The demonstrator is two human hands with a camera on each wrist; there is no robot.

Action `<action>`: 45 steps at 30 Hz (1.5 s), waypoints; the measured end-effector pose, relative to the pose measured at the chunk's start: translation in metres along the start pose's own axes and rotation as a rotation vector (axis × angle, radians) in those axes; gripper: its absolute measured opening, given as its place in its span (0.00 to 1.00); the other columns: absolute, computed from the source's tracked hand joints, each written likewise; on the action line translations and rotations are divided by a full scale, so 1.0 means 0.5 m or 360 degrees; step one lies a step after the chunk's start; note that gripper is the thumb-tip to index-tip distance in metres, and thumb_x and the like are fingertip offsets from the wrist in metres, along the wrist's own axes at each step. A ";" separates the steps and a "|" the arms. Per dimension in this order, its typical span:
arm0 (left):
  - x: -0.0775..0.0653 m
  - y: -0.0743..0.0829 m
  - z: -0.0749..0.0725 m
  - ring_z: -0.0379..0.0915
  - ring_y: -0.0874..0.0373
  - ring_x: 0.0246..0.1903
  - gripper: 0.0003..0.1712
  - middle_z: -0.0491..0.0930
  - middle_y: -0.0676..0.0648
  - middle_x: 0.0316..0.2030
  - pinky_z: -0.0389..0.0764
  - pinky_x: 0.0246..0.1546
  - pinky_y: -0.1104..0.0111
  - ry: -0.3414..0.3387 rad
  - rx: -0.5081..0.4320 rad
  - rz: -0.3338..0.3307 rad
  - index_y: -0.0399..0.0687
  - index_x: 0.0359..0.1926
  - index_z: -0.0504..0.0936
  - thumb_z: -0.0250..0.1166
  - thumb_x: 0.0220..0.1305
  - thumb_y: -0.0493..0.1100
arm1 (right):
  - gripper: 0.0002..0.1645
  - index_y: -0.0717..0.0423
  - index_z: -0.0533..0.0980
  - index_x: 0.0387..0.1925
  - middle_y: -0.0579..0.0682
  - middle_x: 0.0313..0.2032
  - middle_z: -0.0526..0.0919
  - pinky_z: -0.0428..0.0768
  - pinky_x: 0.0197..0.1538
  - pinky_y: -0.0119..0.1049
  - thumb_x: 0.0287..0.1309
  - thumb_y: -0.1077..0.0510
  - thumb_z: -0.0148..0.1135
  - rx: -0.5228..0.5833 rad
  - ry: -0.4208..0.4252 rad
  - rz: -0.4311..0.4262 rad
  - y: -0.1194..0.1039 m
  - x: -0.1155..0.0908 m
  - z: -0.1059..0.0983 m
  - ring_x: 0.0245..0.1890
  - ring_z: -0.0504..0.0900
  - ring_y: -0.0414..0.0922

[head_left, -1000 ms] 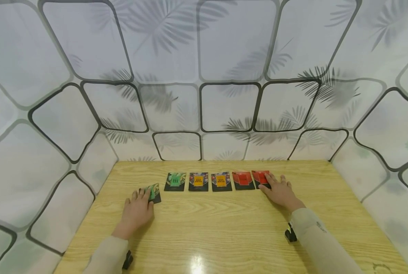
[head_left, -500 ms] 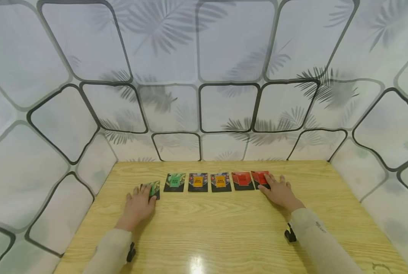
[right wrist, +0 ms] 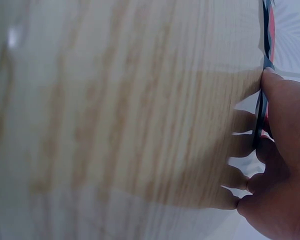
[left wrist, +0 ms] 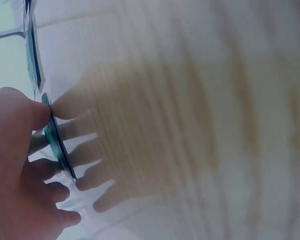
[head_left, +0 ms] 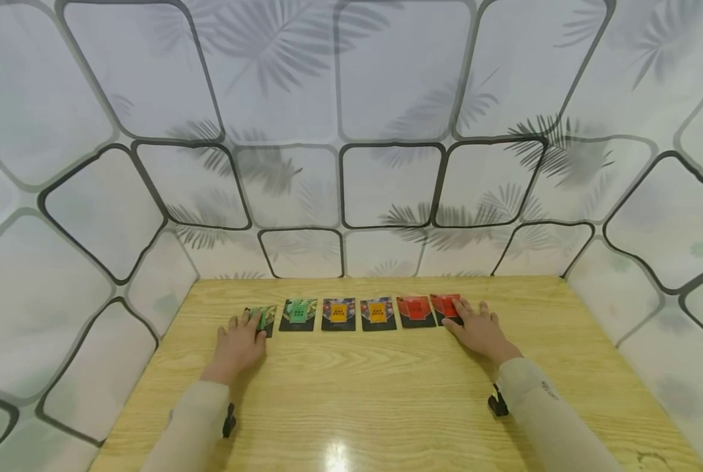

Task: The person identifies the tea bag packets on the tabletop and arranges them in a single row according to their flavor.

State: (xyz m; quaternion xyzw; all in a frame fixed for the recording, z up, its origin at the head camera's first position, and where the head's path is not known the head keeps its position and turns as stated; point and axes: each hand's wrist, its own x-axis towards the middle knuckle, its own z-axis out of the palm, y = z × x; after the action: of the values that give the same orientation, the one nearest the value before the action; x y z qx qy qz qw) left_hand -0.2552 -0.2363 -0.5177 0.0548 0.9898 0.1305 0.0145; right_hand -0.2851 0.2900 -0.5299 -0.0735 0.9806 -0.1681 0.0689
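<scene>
My left hand (head_left: 237,347) rests on a green and black packet (head_left: 267,322) at the left end of a row of small flat packets. In the left wrist view its thumb (left wrist: 39,115) touches the near edge of this packet (left wrist: 56,142), other fingers lying over it. At the row's right end my right hand (head_left: 480,333) rests on a red and black packet (head_left: 444,307), fingers spread. The right wrist view shows the thumb (right wrist: 271,76) against that packet's edge (right wrist: 260,117). Both hands partly cover their packets.
Between the hands lie a second green packet (head_left: 298,314), two orange-labelled packets (head_left: 338,314) (head_left: 378,314) and another red packet (head_left: 416,312). They lie on a wooden table (head_left: 351,393) near its back edge, against a patterned curtain wall (head_left: 387,183).
My left hand has slid its green packet away from me and straightened it into line with the row. The right hand stays on the red packet.
</scene>
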 end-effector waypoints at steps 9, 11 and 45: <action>0.016 -0.010 -0.001 0.50 0.17 0.75 0.34 0.55 0.22 0.77 0.54 0.70 0.21 -0.0072 -0.0056 0.0014 0.34 0.81 0.58 0.48 0.82 0.45 | 0.50 0.65 0.52 0.83 0.69 0.81 0.50 0.43 0.74 0.82 0.80 0.32 0.45 -0.0012 0.0006 -0.0001 -0.001 -0.003 -0.001 0.77 0.38 0.83; 0.020 -0.013 -0.001 0.50 0.17 0.75 0.34 0.55 0.22 0.77 0.55 0.69 0.21 -0.0082 -0.0050 0.0017 0.34 0.81 0.58 0.48 0.82 0.46 | 0.49 0.65 0.52 0.83 0.69 0.81 0.50 0.42 0.74 0.82 0.80 0.33 0.45 -0.0005 0.0009 -0.0005 -0.001 -0.003 -0.001 0.77 0.39 0.83; 0.029 -0.015 -0.019 0.47 0.17 0.76 0.35 0.50 0.22 0.79 0.55 0.68 0.20 -0.0182 -0.0175 -0.0021 0.34 0.82 0.55 0.48 0.83 0.46 | 0.50 0.65 0.50 0.83 0.69 0.82 0.50 0.43 0.75 0.81 0.80 0.34 0.46 -0.0019 0.0006 -0.0002 0.002 0.002 0.003 0.78 0.39 0.82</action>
State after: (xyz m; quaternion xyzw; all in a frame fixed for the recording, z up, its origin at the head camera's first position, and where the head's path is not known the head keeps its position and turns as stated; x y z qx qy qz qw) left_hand -0.2708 -0.2443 -0.5107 0.0547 0.9791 0.1811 0.0747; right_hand -0.2858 0.2903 -0.5320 -0.0742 0.9817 -0.1626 0.0665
